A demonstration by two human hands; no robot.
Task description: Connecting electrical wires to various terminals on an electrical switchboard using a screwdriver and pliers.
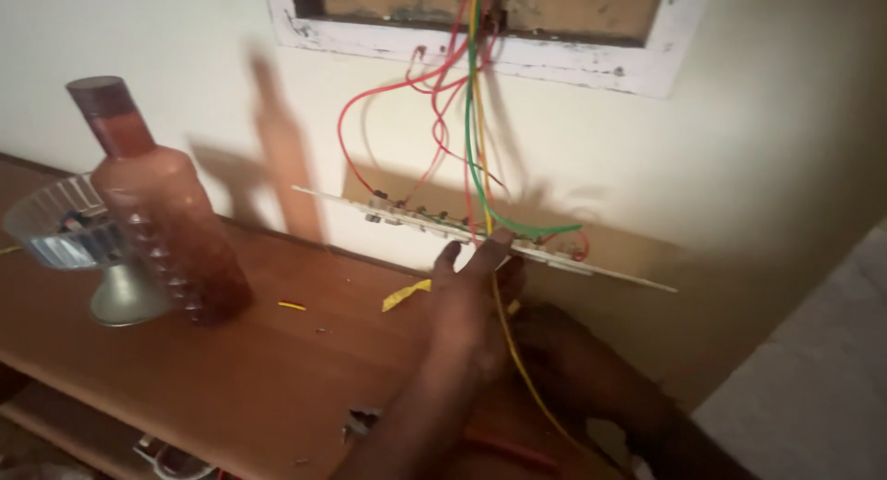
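Two hands are in view, the left hand (471, 291) and the right hand (554, 337). One brown bottle (166, 217) and one clear stemmed bowl (69, 226) stand on the single wooden tabletop (277, 369). One white switch plate (480, 235) hangs from wires of three colours: red (370, 97), green (473, 157) and yellow (513, 351). Two yellow scraps (405, 295) lie on the wood.

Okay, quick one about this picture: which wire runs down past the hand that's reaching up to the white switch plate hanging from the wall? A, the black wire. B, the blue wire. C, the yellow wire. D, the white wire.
C: the yellow wire drops from the wall opening, crosses the switch plate and runs down beside the left hand, whose fingers touch the plate's edge; the other wires in view are red and green.
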